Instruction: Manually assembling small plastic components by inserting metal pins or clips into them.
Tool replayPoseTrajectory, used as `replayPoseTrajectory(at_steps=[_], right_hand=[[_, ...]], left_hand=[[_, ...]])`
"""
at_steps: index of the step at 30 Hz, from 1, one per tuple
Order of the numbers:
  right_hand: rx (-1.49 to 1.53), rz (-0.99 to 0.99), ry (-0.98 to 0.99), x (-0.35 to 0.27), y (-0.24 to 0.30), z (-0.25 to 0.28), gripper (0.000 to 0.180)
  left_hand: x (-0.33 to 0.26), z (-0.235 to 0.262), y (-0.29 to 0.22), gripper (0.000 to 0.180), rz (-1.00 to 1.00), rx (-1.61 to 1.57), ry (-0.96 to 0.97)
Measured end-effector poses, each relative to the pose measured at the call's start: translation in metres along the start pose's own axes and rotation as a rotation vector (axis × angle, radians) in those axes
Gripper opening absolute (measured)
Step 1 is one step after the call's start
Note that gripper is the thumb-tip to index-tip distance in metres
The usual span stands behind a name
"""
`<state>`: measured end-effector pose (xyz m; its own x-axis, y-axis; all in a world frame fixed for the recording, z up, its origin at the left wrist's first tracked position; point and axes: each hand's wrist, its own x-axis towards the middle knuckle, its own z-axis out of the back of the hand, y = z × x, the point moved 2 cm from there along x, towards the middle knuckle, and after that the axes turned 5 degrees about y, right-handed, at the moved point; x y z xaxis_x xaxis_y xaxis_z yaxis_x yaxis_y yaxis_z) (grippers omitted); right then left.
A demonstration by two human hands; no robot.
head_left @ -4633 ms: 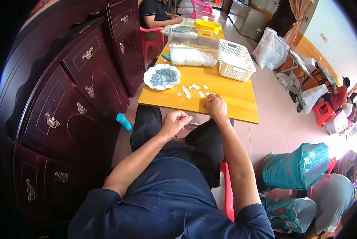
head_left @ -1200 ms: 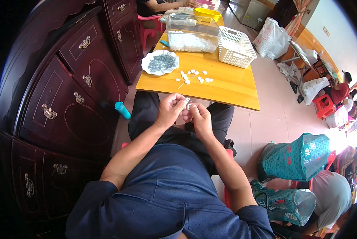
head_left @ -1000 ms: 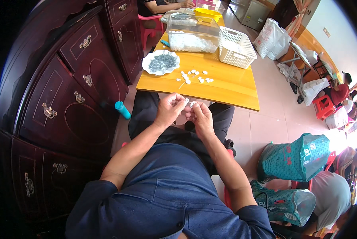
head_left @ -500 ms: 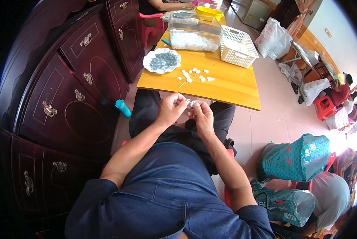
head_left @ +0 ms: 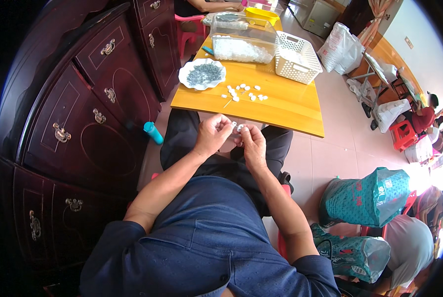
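Over my lap, just off the table's near edge, my left hand [head_left: 214, 132] pinches a small white plastic piece [head_left: 234, 123] between thumb and fingertips. Close beside it, my right hand [head_left: 252, 142] grips another small white plastic piece [head_left: 239, 127]. The two pieces are almost together; whether they touch I cannot tell. Several similar white pieces [head_left: 235, 98] lie scattered on the wooden table [head_left: 285, 109], with a thin stick [head_left: 227, 104] among them. A white scalloped plate [head_left: 184, 79] heaped with small dark grey parts stands to their left.
Behind the scattered pieces are a clear plastic bin [head_left: 246, 37] of white pieces and a cream perforated basket [head_left: 308, 75]. A yellow basin [head_left: 262, 16] is farther back, near another person's arm [head_left: 216, 7]. Dark cabinets [head_left: 83, 123] line the left; teal sacks [head_left: 365, 195] stand right.
The white pieces between my fingertips have shifted slightly and show a little more clearly. Both hands stay in nearly the same place.
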<state>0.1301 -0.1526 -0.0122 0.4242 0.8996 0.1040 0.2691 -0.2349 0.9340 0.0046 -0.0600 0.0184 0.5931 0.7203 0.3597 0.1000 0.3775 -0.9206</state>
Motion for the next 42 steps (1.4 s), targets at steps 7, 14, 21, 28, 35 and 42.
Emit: replayPoseTrajectory(at_steps=[7,14,21,28,35,42], right_hand=[[-0.011,0.004,0.003,0.001,0.000,0.002,0.018],[-0.002,0.014,0.020,0.000,-0.003,0.001,0.018],[0.036,0.049,0.023,-0.001,-0.005,-0.001,0.017],[-0.013,0.040,0.039,0.001,-0.001,0.004,0.021],[0.041,-0.017,0.057,0.002,0.003,0.010,0.027],[0.007,-0.003,0.080,0.003,0.006,0.012,0.026]], left_hand=[[0.000,-0.002,0.004,0.009,-0.012,-0.009,0.011],[-0.001,-0.003,0.006,0.009,0.009,-0.006,0.024],[-0.002,-0.005,0.006,0.008,0.030,-0.043,0.045],[-0.003,-0.003,-0.011,0.005,-0.247,0.221,0.008],[-0.009,-0.002,-0.037,0.010,-0.566,0.708,0.069],[-0.008,-0.006,-0.044,0.016,-0.503,0.550,0.028]])
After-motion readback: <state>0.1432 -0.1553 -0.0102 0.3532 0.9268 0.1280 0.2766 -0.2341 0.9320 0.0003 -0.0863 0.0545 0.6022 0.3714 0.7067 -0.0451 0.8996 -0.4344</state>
